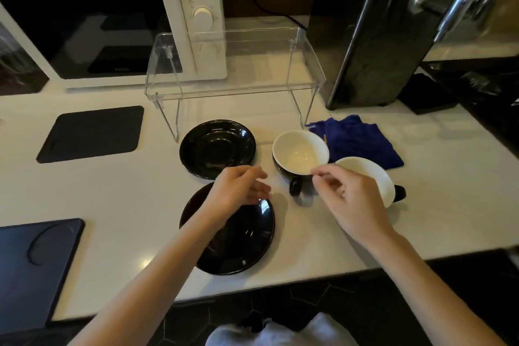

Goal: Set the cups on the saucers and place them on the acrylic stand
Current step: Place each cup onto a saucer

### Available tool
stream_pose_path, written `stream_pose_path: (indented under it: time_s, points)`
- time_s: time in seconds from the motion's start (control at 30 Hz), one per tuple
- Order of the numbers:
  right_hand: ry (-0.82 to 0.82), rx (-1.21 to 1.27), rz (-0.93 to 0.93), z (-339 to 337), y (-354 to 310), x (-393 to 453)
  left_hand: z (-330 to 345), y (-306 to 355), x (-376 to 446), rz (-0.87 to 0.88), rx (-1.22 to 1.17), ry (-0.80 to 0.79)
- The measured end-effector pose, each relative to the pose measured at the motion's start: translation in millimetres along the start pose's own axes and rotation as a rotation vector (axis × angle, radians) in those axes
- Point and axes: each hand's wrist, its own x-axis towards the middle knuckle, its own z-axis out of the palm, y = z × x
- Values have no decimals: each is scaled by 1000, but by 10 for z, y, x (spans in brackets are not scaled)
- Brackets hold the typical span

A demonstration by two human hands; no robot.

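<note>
Two glossy black saucers lie on the white counter: the far saucer in front of the clear acrylic stand, the near saucer close to the counter's front edge. Two cups, black outside and white inside, stand to the right: one cup in the middle, the second cup partly hidden behind my right hand. My left hand hovers over the near saucer's far rim, fingers loosely apart, holding nothing. My right hand reaches toward the middle cup's rim, fingers curled, not gripping it.
A white microwave stands behind the stand at the left. A blue cloth lies right of the cups. A tall black appliance rises at the right. Black mats and a dark tray lie at the left.
</note>
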Motion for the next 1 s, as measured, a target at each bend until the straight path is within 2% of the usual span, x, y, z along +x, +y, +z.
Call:
stream_pose_path:
  time_s: [0.07, 0.13, 0.27, 0.4, 0.57, 0.73, 0.87, 1.0]
  points:
    - [83, -84, -10, -183, 153, 15, 110, 61, 28, -193, -79, -171]
    - [120, -198, 29, -322, 339, -2, 199, 68, 59, -292, -153, -247]
    - [119, -294, 191, -455, 636, -91, 386, 8, 134, -315, -285, -294]
    - [105, -285, 322, -474, 797, -176, 527, -47, 174, -342, -377, -231]
    - [4, -208, 451, -447, 873, -186, 627, -42, 134, -302, -414, -224]
    - [106, -43, 491, -453, 904, -180, 628, 20, 96, -167, -237, -177]
    - [123, -21, 472, -405, 891, -180, 558, 95, 106, -90, -222, -71]
    - [179, 4, 420, -310, 831, -136, 444, 115, 91, -10, -225, -60]
